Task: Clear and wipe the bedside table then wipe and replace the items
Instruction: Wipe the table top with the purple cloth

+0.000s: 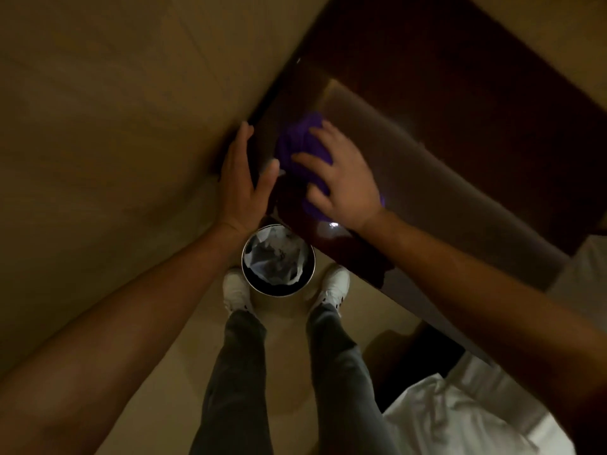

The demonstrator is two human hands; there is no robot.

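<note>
Both forearms lay nearest the lens, running up to the hands. We found the right hand [345, 182] flat on a purple cloth [297, 144], fingers [308, 159] spread apart and pressing it down, not clenched around it. The cloth lay bunched on the dark table [427, 133], near the table's left edge, most of it showing beyond and left of the fingertips. We found the left hand [243, 182] open, fingers together and extended, its palm set against that left edge where the table meets the wall [115, 110]; it held nothing. We saw no items on the visible top.

We judged the wiping stage to be in hand. The unwiped run of the top stretched away to the right and back, along the table's long axis, so the right hand, already on the cloth, was the nearer for the sweep.

Below the hands, a bin [278, 259] with crumpled paper stood on the floor between the person's shoes.
</note>
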